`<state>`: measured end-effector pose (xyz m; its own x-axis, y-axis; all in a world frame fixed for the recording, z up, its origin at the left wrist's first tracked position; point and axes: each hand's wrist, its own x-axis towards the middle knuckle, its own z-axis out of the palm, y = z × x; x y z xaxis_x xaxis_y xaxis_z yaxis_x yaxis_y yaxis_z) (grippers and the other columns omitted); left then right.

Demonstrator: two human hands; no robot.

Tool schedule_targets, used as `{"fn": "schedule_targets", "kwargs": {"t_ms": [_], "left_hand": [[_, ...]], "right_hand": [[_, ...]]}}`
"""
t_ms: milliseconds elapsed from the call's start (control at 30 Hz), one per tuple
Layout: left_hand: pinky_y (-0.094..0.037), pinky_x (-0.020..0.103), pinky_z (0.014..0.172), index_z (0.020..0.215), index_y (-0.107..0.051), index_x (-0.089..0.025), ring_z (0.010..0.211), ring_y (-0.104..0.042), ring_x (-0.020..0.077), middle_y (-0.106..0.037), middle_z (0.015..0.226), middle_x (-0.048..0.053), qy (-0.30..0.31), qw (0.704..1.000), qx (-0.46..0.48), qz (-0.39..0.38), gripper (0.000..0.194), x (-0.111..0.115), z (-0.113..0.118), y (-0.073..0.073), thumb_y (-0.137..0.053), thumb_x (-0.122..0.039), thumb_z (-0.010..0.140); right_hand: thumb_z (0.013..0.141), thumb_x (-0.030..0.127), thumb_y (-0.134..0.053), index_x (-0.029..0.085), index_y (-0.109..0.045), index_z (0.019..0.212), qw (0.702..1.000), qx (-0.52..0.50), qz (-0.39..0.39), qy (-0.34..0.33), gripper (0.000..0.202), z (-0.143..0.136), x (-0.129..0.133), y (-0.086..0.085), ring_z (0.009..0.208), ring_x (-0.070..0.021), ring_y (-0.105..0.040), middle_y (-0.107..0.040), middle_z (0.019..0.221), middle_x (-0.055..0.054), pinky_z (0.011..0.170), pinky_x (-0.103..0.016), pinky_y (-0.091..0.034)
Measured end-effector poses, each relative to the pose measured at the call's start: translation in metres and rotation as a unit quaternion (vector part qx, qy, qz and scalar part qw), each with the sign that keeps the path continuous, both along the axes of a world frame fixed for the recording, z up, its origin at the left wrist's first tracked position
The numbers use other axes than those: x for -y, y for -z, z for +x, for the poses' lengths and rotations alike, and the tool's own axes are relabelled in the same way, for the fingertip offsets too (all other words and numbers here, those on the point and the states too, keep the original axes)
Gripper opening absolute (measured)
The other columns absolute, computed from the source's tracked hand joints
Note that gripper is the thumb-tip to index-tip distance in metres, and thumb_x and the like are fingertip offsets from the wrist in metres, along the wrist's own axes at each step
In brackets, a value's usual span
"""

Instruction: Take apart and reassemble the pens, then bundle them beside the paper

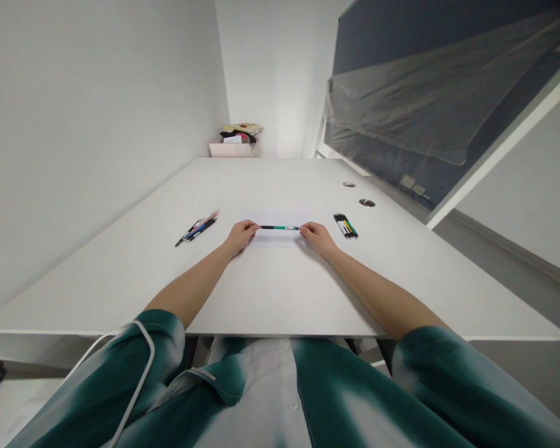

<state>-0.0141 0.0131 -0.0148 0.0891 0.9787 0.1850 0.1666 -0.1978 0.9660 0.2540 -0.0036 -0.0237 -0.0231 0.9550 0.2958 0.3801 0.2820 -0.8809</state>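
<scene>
A green and black pen (279, 228) is held level over a pale sheet of paper (275, 240) on the white table. My left hand (241, 236) pinches its black left end between thumb and fingers. The right end is pinched the same way by my right hand (318, 237). To the left of my left hand lies a loose bunch of pens (198, 228), mostly dark, with a pinkish one among them. Right of my right hand, several pens (345, 226) in black, white, yellow and green rest side by side in a neat row.
The white table (280, 298) runs back to a pale box (233, 149) heaped with cloth-like items. Two round cable holes (367, 203) sit near its right side. A dark panel (401, 93) under plastic film stands at the right. A white cable (144, 367) crosses my left sleeve.
</scene>
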Motion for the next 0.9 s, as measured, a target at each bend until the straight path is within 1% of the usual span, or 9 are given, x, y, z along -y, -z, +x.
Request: {"fn": "schedule_targets", "kwargs": {"t_ms": [167,333,533,900], "left_hand": [[-0.035,0.024,0.055,0.071,-0.064,-0.015,0.054,-0.046,0.0106,-0.054,0.057,-0.001,-0.006,1.0,-0.001,-0.001,0.015,0.0005,0.0012,-0.0004,-0.064,-0.03,0.072],[-0.036,0.025,0.056,0.071,-0.065,-0.015,0.054,-0.046,0.0106,-0.053,0.057,-0.002,0.003,1.0,0.006,-0.002,0.014,0.0005,0.0012,-0.0001,-0.064,-0.029,0.074],[-0.037,0.025,0.056,0.07,-0.064,-0.015,0.054,-0.046,0.0108,-0.054,0.057,-0.002,0.003,1.0,0.001,-0.003,0.017,-0.0002,0.001,0.0005,-0.066,-0.032,0.073],[-0.035,0.026,0.057,0.069,-0.062,-0.016,0.055,-0.046,0.0114,-0.054,0.056,-0.002,0.006,1.0,-0.017,-0.003,0.022,0.0036,0.0014,-0.0036,-0.065,-0.037,0.073]], "right_hand": [[0.075,0.044,-0.056,0.018,-0.064,0.073,1.0,0.003,-0.004,0.001,0.028,0.0,-0.0014,0.001,0.061,-0.0153,-0.051,-0.062,0.064,-0.001,0.06,-0.028,-0.039],[0.075,0.043,-0.056,0.018,-0.064,0.073,1.0,-0.004,-0.007,-0.001,0.027,-0.0006,-0.001,-0.0001,0.063,-0.0159,-0.053,-0.063,0.065,-0.001,0.062,-0.028,-0.04],[0.075,0.046,-0.055,0.018,-0.064,0.072,1.0,-0.005,-0.006,-0.003,0.029,-0.0007,-0.0005,-0.0002,0.061,-0.0151,-0.051,-0.062,0.064,-0.001,0.062,-0.028,-0.04],[0.075,0.05,-0.054,0.019,-0.063,0.072,1.0,0.001,-0.016,-0.002,0.032,-0.001,0.0005,-0.0014,0.062,-0.0153,-0.05,-0.062,0.064,-0.002,0.06,-0.028,-0.039]]}}
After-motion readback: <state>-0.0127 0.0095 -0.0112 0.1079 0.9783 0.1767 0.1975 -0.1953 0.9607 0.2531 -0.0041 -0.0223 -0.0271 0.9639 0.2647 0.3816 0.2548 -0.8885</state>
